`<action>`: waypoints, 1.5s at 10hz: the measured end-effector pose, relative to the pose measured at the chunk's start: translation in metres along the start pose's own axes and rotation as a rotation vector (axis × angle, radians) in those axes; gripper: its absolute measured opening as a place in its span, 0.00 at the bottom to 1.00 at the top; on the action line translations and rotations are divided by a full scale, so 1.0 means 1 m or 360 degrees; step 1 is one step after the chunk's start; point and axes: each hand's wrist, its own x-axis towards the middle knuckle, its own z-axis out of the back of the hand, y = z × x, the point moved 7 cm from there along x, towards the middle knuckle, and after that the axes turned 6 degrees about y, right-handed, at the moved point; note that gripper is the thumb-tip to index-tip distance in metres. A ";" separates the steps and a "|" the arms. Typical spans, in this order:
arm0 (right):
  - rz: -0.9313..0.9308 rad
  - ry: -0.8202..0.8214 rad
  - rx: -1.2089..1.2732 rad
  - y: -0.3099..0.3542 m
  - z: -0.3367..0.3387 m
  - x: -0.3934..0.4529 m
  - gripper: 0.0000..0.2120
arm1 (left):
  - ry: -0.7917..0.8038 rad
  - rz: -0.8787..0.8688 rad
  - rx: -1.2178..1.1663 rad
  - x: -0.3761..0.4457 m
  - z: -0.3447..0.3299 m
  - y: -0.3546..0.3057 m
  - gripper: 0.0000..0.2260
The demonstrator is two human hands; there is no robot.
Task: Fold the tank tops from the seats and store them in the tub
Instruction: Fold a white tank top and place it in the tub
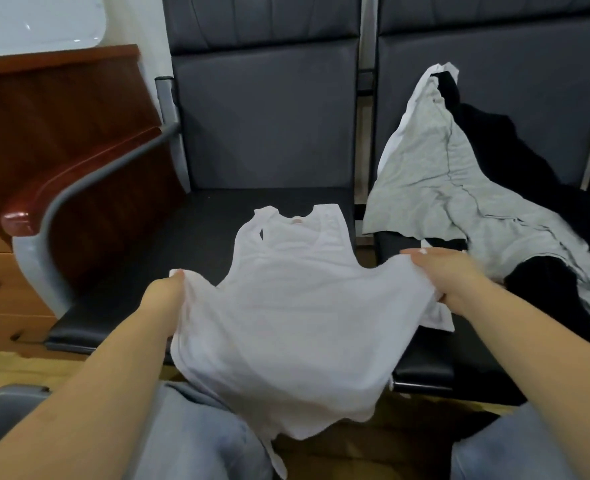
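Observation:
A white tank top [293,306] is stretched between my two hands over the front of the left seat [196,230]. Its neck and straps lie on the seat cushion and its hem hangs toward my knees. My left hand [167,294] grips the cloth's left edge. My right hand [449,275] grips the right edge, fingers curled over the fabric. On the right seat [421,362] lies a heap of other tops: a grey one [435,178] draped against the backrest and a black one [505,150] beneath it. No tub is in view.
A red-brown wooden armrest [79,174] on a grey metal frame borders the left seat. Behind it stand a wooden panel and a drawer unit [6,299]. My jeans-clad knees [196,434] are at the bottom, over a yellowish floor.

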 end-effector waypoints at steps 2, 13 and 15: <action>0.0058 0.0310 0.0039 -0.014 -0.051 -0.009 0.11 | 0.0310 0.0160 -0.0016 -0.031 -0.057 -0.012 0.16; -0.0299 0.0676 -0.0488 -0.009 -0.044 -0.003 0.23 | 0.1772 0.0012 0.0202 -0.147 -0.208 -0.026 0.11; -0.0412 0.0625 0.0459 -0.011 -0.049 -0.006 0.18 | 0.1589 -0.0031 0.0046 -0.131 -0.184 -0.032 0.16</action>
